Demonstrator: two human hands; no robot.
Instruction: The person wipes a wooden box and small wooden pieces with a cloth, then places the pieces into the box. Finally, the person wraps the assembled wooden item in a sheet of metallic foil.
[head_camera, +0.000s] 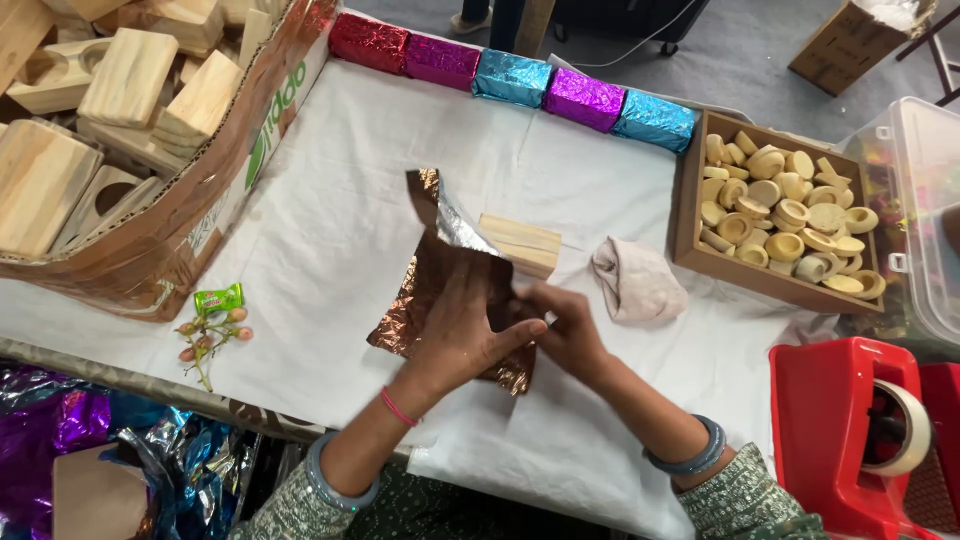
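At table centre, on the white cloth (330, 200), we note a copper-brown foil sheet (425, 290), crinkled, shiny, silver on its inner face where one corner stands folded up; it lies partly around a pale wooden block (522, 243) whose far end shows bare. Left hand (468, 335) lies flat on the foil, fingers together, pressing it down. Right hand (568, 325) is just beside it, fingertips pinching the foil's edge near the block. Going left to right for containers: far left, a torn cardboard box (170, 235) heaped with plain wooden blocks (130, 75), some with round holes cut in them. In front of it, on the cloth, a small green wrapper (218, 298) and a sprig with pink buds (205, 335). Along the far edge we count a row of five foil-wrapped blocks (515, 80), red, magenta, blue, purple, blue, end to end. Right of the hands, a bunched beige cloth (635, 282). Next, a shallow wooden tray (690, 215) filled with small round wooden cups and discs (785, 215). Far right, a clear plastic bin (925, 200), contents too blurred to tell. Lower right, a red tape dispenser (830, 430) with its roll of tape.
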